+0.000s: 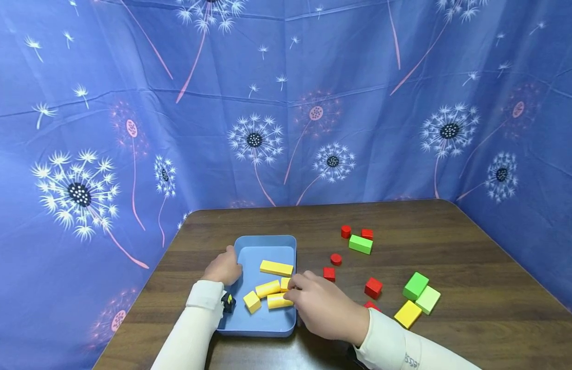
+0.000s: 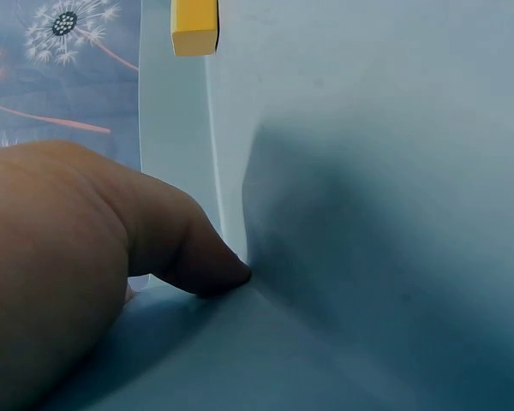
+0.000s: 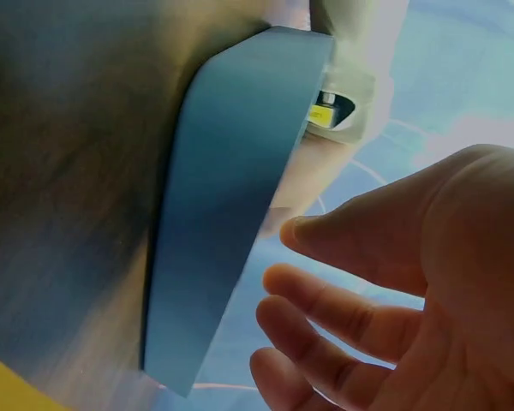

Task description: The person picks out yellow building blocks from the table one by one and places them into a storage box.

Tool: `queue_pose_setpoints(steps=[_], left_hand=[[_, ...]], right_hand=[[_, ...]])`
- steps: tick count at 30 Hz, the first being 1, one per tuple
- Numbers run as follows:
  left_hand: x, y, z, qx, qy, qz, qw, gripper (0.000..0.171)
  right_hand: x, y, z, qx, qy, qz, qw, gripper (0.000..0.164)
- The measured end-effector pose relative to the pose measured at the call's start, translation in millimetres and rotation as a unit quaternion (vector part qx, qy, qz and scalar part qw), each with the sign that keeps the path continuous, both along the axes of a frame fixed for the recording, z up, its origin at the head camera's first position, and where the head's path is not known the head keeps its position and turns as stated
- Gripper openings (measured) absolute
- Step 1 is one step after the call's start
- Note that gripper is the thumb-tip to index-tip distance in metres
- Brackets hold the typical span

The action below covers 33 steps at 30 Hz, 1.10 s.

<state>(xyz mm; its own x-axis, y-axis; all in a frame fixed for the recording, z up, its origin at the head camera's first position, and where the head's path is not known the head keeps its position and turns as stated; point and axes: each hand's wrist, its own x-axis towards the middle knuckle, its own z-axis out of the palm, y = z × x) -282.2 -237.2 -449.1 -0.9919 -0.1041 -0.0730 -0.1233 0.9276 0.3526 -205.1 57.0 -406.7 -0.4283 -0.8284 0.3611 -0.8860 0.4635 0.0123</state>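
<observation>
A blue tray (image 1: 249, 321) lies on the left half of the table with several yellow blocks in it. They include a long bar (image 1: 277, 268), a cube (image 1: 252, 302) and a half-round-topped piece (image 1: 267, 289). My left hand (image 1: 223, 267) grips the tray's left wall, its thumb pressed inside in the left wrist view. Over the tray's right rim hovers my right hand (image 1: 325, 307). In the right wrist view, its thumb and loosely bent fingers (image 3: 325, 308) stand apart with nothing between them. The hand partly hides the yellow blocks nearest to it in the head view.
Right of the tray lie several red blocks, among them a cube (image 1: 373, 288) and a disc (image 1: 336, 259). A green bar (image 1: 360, 244) is farther back. A green block (image 1: 415, 285), a pale green block (image 1: 427, 299) and a yellow block (image 1: 408, 314) sit together. A blue dandelion cloth (image 1: 286, 103) hangs behind.
</observation>
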Motion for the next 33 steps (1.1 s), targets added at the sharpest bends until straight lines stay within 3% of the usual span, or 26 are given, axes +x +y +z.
queue_pose_setpoints(steps=[8,15,19,33], left_hand=[[-2.0,-3.1,-3.7,0.000,-0.005,-0.001,1.0000,0.067],[-1.8,-3.5,-6.6,-0.002,-0.003,-0.003,1.0000,0.067],[-0.6,-3.2,-6.1,0.001,-0.001,-0.002,1.0000,0.065],[-1.3,-1.1,-2.5,0.005,-0.002,-0.004,1.0000,0.068]], right_hand=[[10.6,15.5,6.7,-0.024,-0.030,-0.007,0.999,0.024],[14.9,25.1,7.3,-0.028,-0.012,-0.023,0.999,0.027],[14.8,30.1,5.4,-0.036,0.008,-0.039,0.999,0.026],[12.9,53.0,2.7,-0.050,-0.007,-0.125,0.991,0.022]])
